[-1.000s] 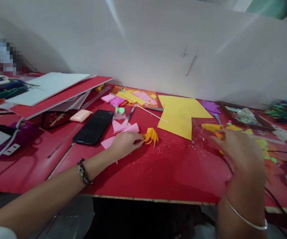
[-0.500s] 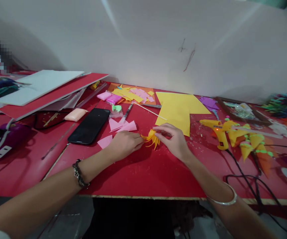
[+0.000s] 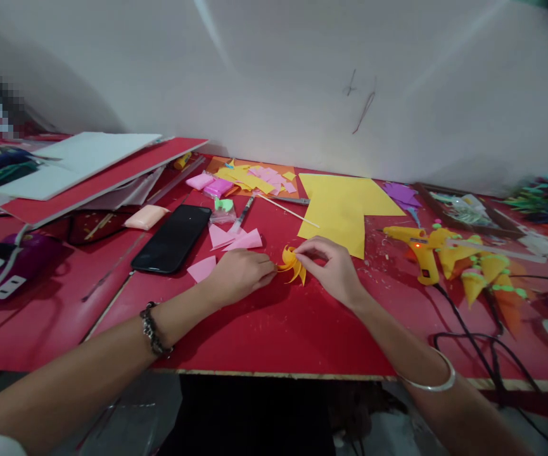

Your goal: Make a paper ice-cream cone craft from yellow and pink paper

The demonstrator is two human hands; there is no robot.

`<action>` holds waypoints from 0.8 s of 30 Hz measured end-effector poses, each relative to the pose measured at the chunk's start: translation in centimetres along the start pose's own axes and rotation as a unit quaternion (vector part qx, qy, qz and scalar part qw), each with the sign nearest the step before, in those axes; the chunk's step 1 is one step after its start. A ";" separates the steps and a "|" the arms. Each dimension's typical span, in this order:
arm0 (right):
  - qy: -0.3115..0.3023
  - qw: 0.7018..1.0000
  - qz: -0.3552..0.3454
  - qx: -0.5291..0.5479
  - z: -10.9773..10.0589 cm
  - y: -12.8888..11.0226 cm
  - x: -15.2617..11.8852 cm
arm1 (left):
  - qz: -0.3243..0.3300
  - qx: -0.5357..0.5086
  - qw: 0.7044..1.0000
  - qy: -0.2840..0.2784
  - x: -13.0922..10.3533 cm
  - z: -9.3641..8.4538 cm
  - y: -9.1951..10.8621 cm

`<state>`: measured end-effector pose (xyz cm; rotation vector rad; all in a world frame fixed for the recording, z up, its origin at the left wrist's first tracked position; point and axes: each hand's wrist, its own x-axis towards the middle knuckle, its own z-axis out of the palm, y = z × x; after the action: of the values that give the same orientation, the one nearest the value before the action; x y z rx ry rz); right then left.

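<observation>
Between my hands is a small yellow-orange paper flower (image 3: 293,265) with thin curled petals, just above the red table (image 3: 274,335). My right hand (image 3: 328,266) pinches its upper right side with thumb and forefinger. My left hand (image 3: 244,275), fingers closed together, has its fingertips at the tip of a petal on the left. Pink paper pieces (image 3: 235,239) lie just beyond my left hand. A large yellow paper sheet (image 3: 335,212) lies beyond my right hand, with a thin stick (image 3: 289,210) touching its left part.
A black phone (image 3: 173,239) lies left of the pink pieces. On the right are a yellow glue gun (image 3: 420,253) with its light on, several yellow paper cones (image 3: 474,282) and looped black cables (image 3: 483,345). White boards (image 3: 88,161) stack at the left; a framed tray (image 3: 464,209) sits back right.
The flower has turned slightly between my fingers, its petals now curving differently. Both hands stay nearly in place. The whole view has shifted a little.
</observation>
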<state>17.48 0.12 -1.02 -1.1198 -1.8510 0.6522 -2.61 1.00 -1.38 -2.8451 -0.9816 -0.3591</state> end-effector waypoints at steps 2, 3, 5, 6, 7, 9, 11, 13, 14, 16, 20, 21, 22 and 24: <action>-0.003 1.000 -0.013 -0.001 0.0 -0.1 0.0 | -0.004 -0.006 1.000 0.010 -0.1 0.0 0.0; -0.005 1.000 -0.017 0.000 -0.1 -0.2 0.1 | -0.009 -0.010 1.000 0.017 -0.1 0.0 0.0; -0.007 1.000 -0.024 0.000 -0.1 -0.3 0.1 | -0.018 -0.030 0.999 0.038 -0.2 0.0 0.1; -0.006 1.000 -0.025 0.001 -0.1 -0.4 0.1 | -0.027 -0.045 0.997 0.052 -0.3 -0.1 0.2; -0.005 1.000 -0.026 0.002 -0.1 -0.5 0.1 | -0.040 -0.063 0.995 0.070 -0.3 -0.2 0.3; -0.010 1.000 -0.027 0.011 -0.2 -0.8 0.1 | -0.079 -0.115 0.984 0.108 -0.3 -0.5 0.4; -0.024 0.999 -0.035 0.023 -0.4 -1.2 0.1 | -0.108 -0.175 0.969 0.137 -0.2 -0.9 0.5; -0.042 0.997 -0.049 0.034 -0.5 -1.6 0.1 | -0.098 -0.230 0.959 0.134 -0.1 -1.2 0.5; -0.049 0.996 -0.056 0.038 -0.5 -1.8 0.1 | -0.083 -0.252 0.957 0.121 0.0 -1.3 0.5; -0.061 0.995 -0.065 0.047 -0.5 -2.0 0.0 | -0.055 -0.287 0.953 0.081 0.1 -1.3 0.5; -0.071 0.993 -0.068 0.058 -0.4 -2.0 -0.1 | -0.045 -0.319 0.947 0.014 0.1 -0.6 0.6; -0.072 0.993 -0.069 0.059 -0.4 -2.1 -0.1 | -0.048 -0.314 0.948 0.007 0.1 -0.4 0.6; -0.074 0.993 -0.070 0.059 -0.4 -2.1 -0.1 | -0.052 -0.304 0.951 0.005 0.0 -0.2 0.6; -0.076 0.993 -0.072 0.057 -0.4 -2.2 -0.2 | -0.059 -0.282 0.958 0.007 0.0 0.0 0.6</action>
<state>16.89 -1.02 0.76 -0.8741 -1.9763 0.7669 -2.23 0.50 -1.40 -3.2717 -1.2147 -0.7838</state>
